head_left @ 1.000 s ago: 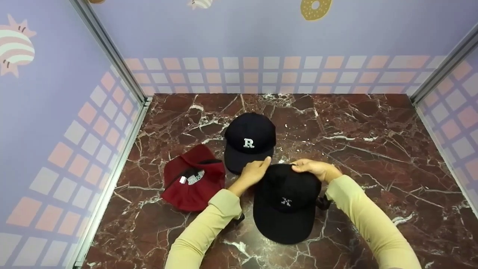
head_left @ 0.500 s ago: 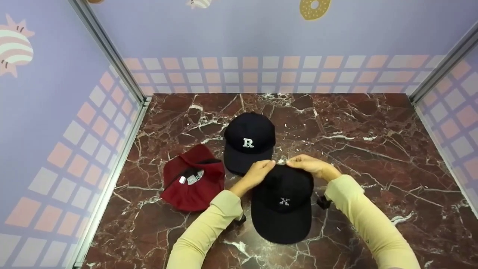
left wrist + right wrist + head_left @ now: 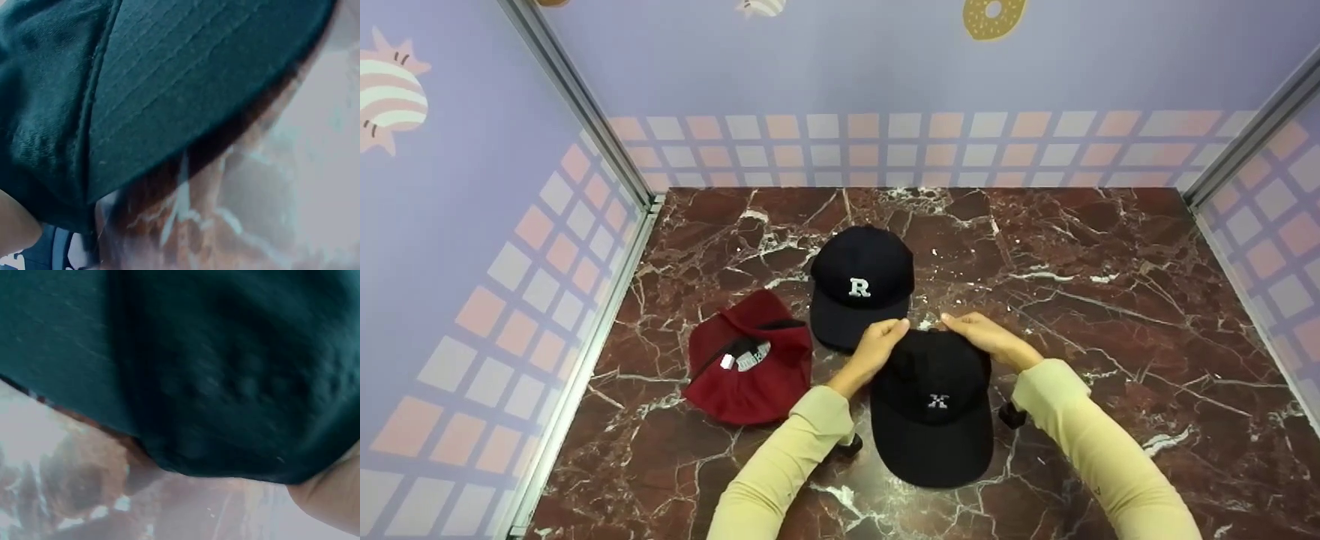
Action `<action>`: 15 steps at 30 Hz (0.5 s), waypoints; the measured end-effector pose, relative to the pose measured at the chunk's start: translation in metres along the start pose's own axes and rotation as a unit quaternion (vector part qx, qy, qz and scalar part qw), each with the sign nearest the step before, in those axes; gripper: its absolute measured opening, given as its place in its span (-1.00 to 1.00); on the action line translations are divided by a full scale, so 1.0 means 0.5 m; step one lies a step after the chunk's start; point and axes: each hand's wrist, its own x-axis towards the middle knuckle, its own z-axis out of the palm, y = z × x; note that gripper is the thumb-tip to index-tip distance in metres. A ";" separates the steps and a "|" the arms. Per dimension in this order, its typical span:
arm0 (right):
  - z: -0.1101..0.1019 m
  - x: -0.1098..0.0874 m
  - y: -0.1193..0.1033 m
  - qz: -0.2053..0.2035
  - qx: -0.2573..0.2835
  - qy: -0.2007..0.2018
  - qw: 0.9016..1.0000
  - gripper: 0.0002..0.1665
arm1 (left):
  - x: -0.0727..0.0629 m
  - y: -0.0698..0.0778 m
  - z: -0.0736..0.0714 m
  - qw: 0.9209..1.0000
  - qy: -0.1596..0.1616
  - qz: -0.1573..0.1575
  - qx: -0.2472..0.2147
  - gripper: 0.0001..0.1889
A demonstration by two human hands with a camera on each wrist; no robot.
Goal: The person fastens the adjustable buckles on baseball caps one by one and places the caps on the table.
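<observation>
A black baseball cap (image 3: 930,375) with a small pale X-shaped mark on its front is held between both hands, brim toward the person. My left hand (image 3: 876,349) holds its back left side, thumb up along the crown. On the back right side, my right hand (image 3: 990,339) grips it in a mirrored way; the other fingers of both hands are largely hidden behind the crown. The left wrist view shows the stitched brim (image 3: 191,73) slightly above the tabletop. In the right wrist view the crown's lower edge meets part of the right hand (image 3: 332,495).
Just behind the held cap sits a navy cap (image 3: 862,259) with a white R. To the left, a dark red cap (image 3: 765,390) lies with its inside showing. The brown marbled table (image 3: 1110,315) is bounded by patterned lilac walls (image 3: 885,67).
My right thumb has slid off the crown's top to its back edge. The black cap has shifted slightly left, then a little back right. The other caps have not moved.
</observation>
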 end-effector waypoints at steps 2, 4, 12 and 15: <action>0.007 0.004 0.002 0.003 0.012 0.027 1.000 -0.55 | 0.001 0.001 0.004 1.000 0.022 0.005 -0.009 -0.60; 0.014 0.008 0.002 0.004 0.035 0.051 0.998 -0.53 | 0.003 0.002 0.009 0.999 0.043 0.014 -0.016 -0.59; 0.023 0.019 0.000 -0.009 0.147 0.121 0.982 -0.52 | 0.039 -0.045 0.013 0.996 0.059 0.016 -0.065 -0.56; 0.011 0.018 0.003 -0.009 0.169 0.137 0.976 -0.51 | 0.044 -0.053 0.011 0.993 0.064 -0.004 -0.096 -0.62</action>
